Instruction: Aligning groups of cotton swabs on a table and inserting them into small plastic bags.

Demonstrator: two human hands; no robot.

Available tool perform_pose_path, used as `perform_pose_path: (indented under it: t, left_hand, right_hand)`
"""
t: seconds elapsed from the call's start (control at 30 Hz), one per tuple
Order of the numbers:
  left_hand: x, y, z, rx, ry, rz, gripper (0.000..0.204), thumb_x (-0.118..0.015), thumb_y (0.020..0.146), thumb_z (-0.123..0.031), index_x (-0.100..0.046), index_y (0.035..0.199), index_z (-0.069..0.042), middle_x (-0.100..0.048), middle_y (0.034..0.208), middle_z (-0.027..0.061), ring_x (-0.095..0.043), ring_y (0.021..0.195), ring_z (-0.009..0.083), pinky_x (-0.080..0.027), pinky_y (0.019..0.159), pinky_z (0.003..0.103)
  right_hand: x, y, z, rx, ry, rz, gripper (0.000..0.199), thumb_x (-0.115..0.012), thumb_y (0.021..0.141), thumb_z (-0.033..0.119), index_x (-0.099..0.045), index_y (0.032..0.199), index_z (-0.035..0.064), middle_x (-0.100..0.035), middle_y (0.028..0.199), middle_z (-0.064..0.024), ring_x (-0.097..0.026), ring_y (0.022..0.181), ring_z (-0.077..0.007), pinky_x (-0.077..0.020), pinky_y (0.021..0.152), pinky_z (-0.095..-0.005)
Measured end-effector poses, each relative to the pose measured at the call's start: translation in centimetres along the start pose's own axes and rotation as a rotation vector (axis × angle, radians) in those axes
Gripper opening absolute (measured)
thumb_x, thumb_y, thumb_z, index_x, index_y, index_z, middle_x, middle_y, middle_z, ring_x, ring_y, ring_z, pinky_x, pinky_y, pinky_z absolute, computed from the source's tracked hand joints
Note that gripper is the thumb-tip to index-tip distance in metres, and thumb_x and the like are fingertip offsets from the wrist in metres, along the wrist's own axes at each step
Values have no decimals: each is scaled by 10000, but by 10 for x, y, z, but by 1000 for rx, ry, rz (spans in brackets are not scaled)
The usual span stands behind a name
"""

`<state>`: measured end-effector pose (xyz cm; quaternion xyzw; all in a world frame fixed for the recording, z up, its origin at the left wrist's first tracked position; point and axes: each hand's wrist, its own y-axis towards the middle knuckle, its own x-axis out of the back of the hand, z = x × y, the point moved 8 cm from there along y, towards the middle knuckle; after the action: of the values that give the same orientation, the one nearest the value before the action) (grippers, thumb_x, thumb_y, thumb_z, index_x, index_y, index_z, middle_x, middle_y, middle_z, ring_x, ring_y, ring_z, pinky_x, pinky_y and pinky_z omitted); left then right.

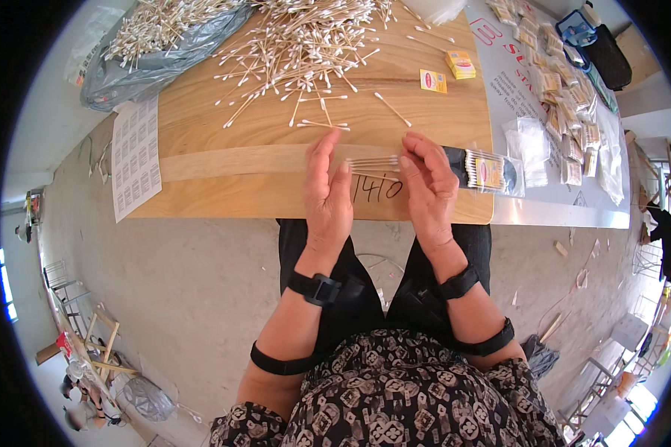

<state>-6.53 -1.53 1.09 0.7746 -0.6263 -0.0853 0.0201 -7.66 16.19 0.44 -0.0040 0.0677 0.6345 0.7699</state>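
Between my two hands, a few cotton swabs (373,162) lie side by side, stretched crosswise just above the front of the wooden table. My left hand (328,195) has its thumb and fingers at their left ends. At the right ends are the bent fingers and thumb of my right hand (431,186). Just right of that hand, a clear packet (505,177) with a row of swabs and a yellow card rests on a dark item. Beyond my hands spreads a big loose pile of cotton swabs (306,52), with a few stray ones nearer me.
A grey plastic bag (119,88) full of swabs stands at the far left, above a printed sheet (136,160). Small yellow cards (461,64) lie at the back right. Many filled packets (566,97) and empty clear bags (528,149) cover the silvery surface on the right.
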Motion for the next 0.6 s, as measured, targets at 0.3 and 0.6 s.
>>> perform_pose_path:
  t: [0.3, 0.6]
  left_hand:
    - [-20, -9, -20, -275, 911, 356, 515, -603, 836, 0, -491, 1338, 28, -409, 1435, 193, -391, 1328, 385, -359, 1095, 434]
    - [-23, -14, -16, -316, 1042, 373, 514, -639, 871, -111, -489, 1335, 48, -386, 1456, 198, -364, 1346, 400, -341, 1101, 466]
  right_hand:
    - [-8, 0, 16, 198, -564, 179, 203, -701, 718, 0, -683, 918, 27, -567, 895, -112, -590, 817, -287, -493, 708, -359]
    - [-16, -5, 25, 340, -684, 200, 207, -712, 719, 24, -683, 922, 56, -556, 868, -110, -582, 850, -312, -496, 732, -403]
